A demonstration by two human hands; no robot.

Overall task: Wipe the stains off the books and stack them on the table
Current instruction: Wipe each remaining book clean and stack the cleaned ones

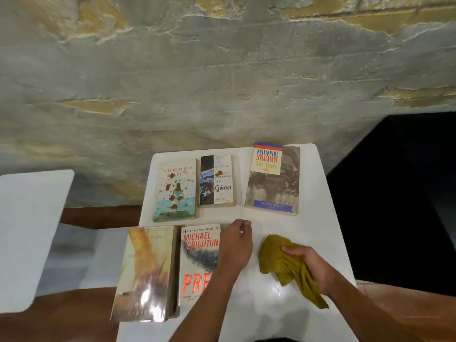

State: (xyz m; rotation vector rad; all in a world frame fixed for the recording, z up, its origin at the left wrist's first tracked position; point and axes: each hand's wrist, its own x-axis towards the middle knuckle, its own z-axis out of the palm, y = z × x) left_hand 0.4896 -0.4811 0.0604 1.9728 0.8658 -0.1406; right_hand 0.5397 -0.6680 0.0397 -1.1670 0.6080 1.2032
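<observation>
Several paperbacks lie flat on a small white table (315, 218). At the back are "Summer Shift" (176, 191) with brown stains, "Contact" (216, 181) with a few stains, and "Philippine Legislature" (274, 178) with a small yellow spot. In front lie a pale "Crossing" book (145, 272) and the Michael Crichton "Prey" book (197, 262). My left hand (235, 245) grips the right edge of the Prey book, fingers curled near its top corner. My right hand (311, 267) holds a crumpled olive-yellow cloth (278, 257) resting on the table.
A second white tabletop (27, 230) stands to the left across a gap, with brown seating (98, 215) between. A rough plastered wall rises just behind the table. Dark floor lies to the right.
</observation>
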